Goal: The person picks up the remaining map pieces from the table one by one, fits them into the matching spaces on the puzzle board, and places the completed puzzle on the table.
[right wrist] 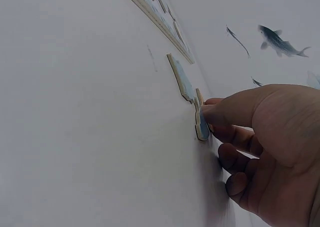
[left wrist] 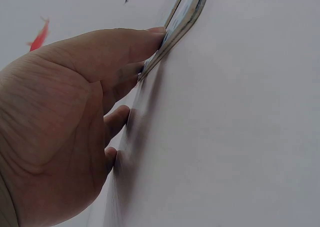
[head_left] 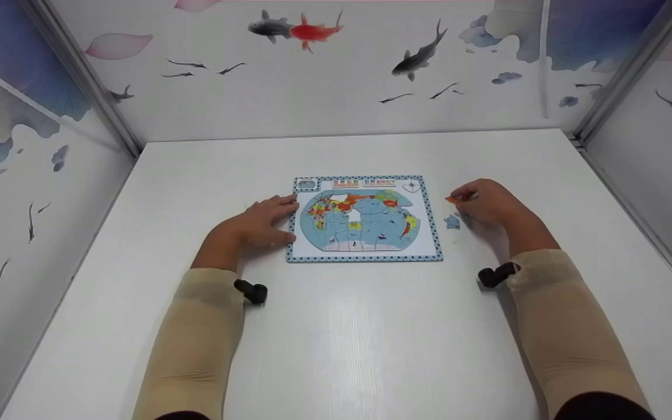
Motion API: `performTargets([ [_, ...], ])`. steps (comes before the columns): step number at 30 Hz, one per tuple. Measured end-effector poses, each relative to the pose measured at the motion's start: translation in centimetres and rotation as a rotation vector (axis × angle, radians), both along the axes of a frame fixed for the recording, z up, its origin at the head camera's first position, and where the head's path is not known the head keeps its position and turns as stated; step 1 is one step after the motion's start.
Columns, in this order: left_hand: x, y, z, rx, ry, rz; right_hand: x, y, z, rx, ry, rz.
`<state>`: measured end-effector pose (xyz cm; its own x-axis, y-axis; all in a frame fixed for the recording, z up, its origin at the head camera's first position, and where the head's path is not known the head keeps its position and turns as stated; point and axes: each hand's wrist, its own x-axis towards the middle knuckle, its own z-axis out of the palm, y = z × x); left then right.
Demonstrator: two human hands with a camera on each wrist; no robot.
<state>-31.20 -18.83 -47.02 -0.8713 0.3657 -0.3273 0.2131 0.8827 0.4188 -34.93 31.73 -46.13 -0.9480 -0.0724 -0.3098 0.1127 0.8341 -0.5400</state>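
A world-map jigsaw puzzle (head_left: 365,258) with a dotted blue border lies flat on the table, most of its map filled and a few white gaps showing. Against its left edge rests my left hand (head_left: 260,221), thumb and fingers extended; the left wrist view has the thumb touching the board's rim (left wrist: 182,33). Right of the board, my right hand (head_left: 485,203) pinches a small orange puzzle piece (head_left: 451,199) between thumb and fingers. Just below it lie loose blue puzzle pieces (head_left: 452,221). One blue piece (right wrist: 203,129) sits by the right thumb, partly hidden.
The white table (head_left: 336,338) meets a back wall (head_left: 336,105) printed with fish and petals. Side panels (head_left: 651,151) stand at left and right. Each sleeve carries a black wrist camera, one at the left wrist (head_left: 252,291), another at the right (head_left: 494,276).
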Motion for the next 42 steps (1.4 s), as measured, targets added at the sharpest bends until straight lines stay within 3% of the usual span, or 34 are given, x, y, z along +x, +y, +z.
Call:
performTargets([
  [11,0.2,-0.2,0.3,0.015,-0.046,0.022,0.1,-0.3,0.1,0.006,-0.012,0.025],
  [19,0.5,-0.1,0.5,0.018,-0.040,0.036,0.1,-1.1,0.6,0.009,0.012,0.024],
  [33,0.6,0.0,0.2,0.022,-0.031,0.051,0.6,-6.6,2.7,-0.033,0.053,0.084],
  [42,0.4,0.0,0.4,0.031,-0.049,0.060,0.6,-11.4,3.0,-0.089,0.146,0.193],
])
